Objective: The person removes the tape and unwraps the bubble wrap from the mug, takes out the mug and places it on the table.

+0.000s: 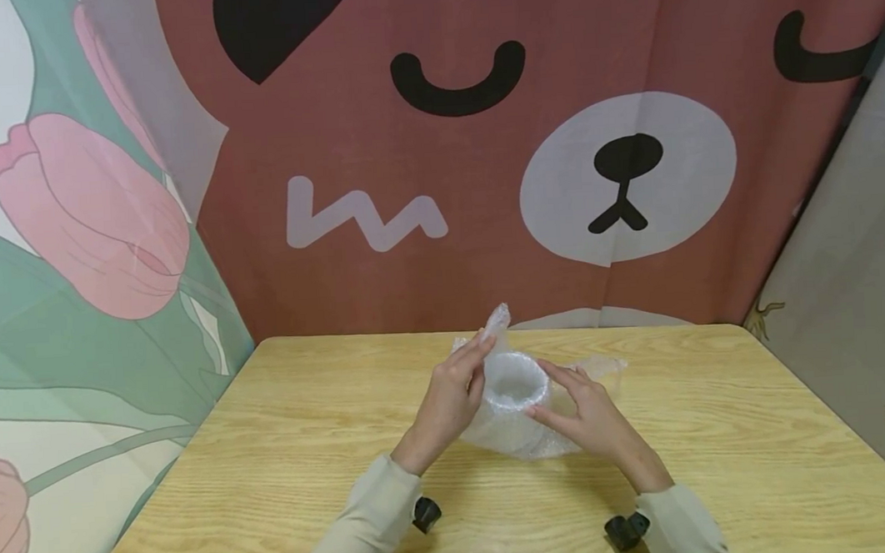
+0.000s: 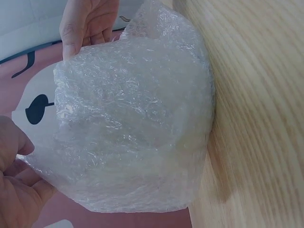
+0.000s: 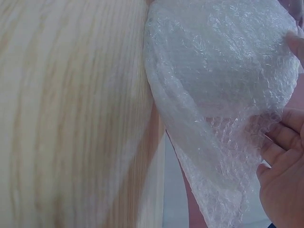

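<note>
A round, bowl-like object wrapped in clear bubble wrap (image 1: 526, 435) stands on the table between both hands. Its open, circular top faces up, and the wrap hides what lies under it. On the left, my left hand (image 1: 449, 397) pinches a loose upper flap of the bubble wrap between thumb and fingers; the left wrist view shows this flap (image 2: 40, 166) pulled out from the side. My right hand (image 1: 588, 411) grips the wrapped rim from the right, thumb on the near side and fingers on the far side. A loose wrap corner (image 3: 223, 190) sticks out beside the right hand.
The wood-grain table (image 1: 309, 450) reaches back to a curtain (image 1: 383, 288) with a bear face on it. A tulip-patterned curtain (image 1: 101, 353) hangs at the left and a pale one (image 1: 835, 314) at the right. Small black cameras (image 1: 625, 532) sit at both wrists.
</note>
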The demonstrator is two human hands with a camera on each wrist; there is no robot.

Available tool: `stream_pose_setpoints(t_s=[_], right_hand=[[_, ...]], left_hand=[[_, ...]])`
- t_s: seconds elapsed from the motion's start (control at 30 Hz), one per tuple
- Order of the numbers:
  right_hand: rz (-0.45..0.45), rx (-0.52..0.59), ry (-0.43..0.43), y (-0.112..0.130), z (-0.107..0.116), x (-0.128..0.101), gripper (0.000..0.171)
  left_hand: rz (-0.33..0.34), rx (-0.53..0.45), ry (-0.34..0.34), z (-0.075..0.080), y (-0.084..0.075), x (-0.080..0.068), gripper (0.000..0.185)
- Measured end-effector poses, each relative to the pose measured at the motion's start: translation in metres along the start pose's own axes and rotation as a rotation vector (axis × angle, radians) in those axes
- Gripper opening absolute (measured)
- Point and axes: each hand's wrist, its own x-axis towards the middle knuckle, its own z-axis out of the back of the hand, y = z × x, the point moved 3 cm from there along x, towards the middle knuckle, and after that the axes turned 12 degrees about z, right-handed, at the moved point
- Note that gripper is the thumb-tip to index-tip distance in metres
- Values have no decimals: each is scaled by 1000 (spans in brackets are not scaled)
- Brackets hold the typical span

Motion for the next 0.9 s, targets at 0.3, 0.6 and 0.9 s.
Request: stream_pose_setpoints(t_s=[0.3, 0.6, 0.9], right_hand=[[-16, 5, 12, -1, 1, 0, 73], [-10, 11, 14, -1, 0, -1, 72], [-9, 27, 22, 0, 0, -1, 74]], left_hand=[[-14, -1, -34, 3, 4, 0, 42], [14, -19, -60, 7, 5, -1, 40], [62, -73, -68, 11, 8, -2, 42]])
